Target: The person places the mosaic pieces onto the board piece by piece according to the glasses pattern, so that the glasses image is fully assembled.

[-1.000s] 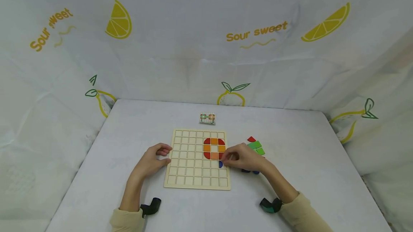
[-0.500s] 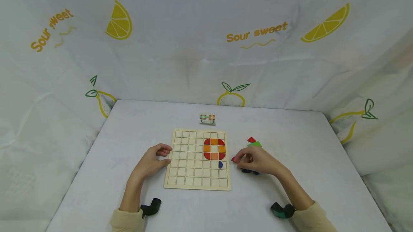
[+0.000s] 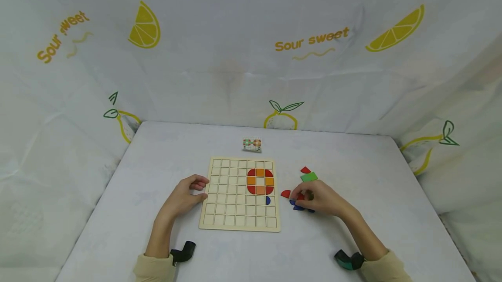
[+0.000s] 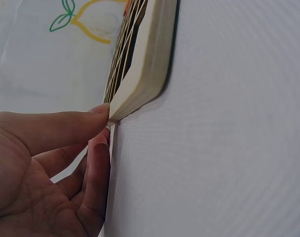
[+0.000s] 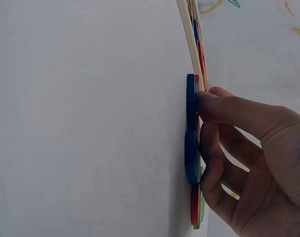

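Observation:
A square wooden grid board [image 3: 231, 210] lies on the table, with red and orange pieces forming a ring [image 3: 260, 190] and one blue half-round piece [image 3: 268, 200] set in its cells. The left hand [image 3: 184, 195] touches the board's left edge with thumb and fingertips; in the left wrist view its thumb [image 4: 75, 126] meets the side near a corner. To the right of the board, the right hand [image 3: 319, 197] holds thumb and fingertips at a blue piece [image 3: 292, 202], seemingly pinching it. More blue pieces [image 5: 191, 158] lie beneath its fingers in the right wrist view.
Around the right hand lie a red piece [image 3: 286, 194], another red piece [image 3: 305, 170] and a green piece [image 3: 309, 177]; the hand hides part of the pile. A small pattern card [image 3: 252, 144] stands behind the board. A printed white curtain [image 3: 219, 55] hangs behind the table.
The right hand has left the blue piece on the board and moved right to the loose pieces. It now reaches the blue ones, uncovering a red piece. The left hand stays put.

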A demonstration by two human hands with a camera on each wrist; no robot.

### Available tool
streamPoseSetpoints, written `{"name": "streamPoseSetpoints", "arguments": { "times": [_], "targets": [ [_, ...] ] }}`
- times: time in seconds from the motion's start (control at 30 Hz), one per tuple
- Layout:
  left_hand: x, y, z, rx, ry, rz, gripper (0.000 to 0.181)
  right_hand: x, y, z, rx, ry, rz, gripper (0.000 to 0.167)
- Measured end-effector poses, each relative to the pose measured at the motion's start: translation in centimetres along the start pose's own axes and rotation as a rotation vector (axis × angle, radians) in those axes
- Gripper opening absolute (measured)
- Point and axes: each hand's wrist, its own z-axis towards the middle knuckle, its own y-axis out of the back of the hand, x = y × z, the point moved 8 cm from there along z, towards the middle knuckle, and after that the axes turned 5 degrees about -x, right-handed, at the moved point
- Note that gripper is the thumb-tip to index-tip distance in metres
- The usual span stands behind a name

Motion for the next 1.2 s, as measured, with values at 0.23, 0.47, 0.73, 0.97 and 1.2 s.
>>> {"name": "streamPoseSetpoints", "arguments": {
  "times": [0.23,0.47,0.73,0.97,1.2],
  "targets": [
    [-0.1,0.0,-0.1,-0.001,-0.002,-0.001,0.037,0.2,0.0,0.1,-0.011,0.002,-0.008,0.014],
    [0.0,0.0,-0.1,-0.001,0.001,0.003,0.036,0.2,0.1,0.2,-0.017,0.058,-0.003,0.013],
    [-0.1,0.0,-0.2,-0.003,0.000,0.000,0.036,-0.7,0.0,0.7,0.035,0.005,0.000,0.014],
    [-0.1,0.0,-0.1,-0.005,0.003,0.003,0.036,-0.8,-0.1,0.8,0.038,0.025,-0.027,0.011],
    [0.0,0.0,-0.1,-0.003,0.001,-0.002,0.036,-0.3,-0.1,0.6,0.039,0.065,0.001,0.010]
  ]
}}
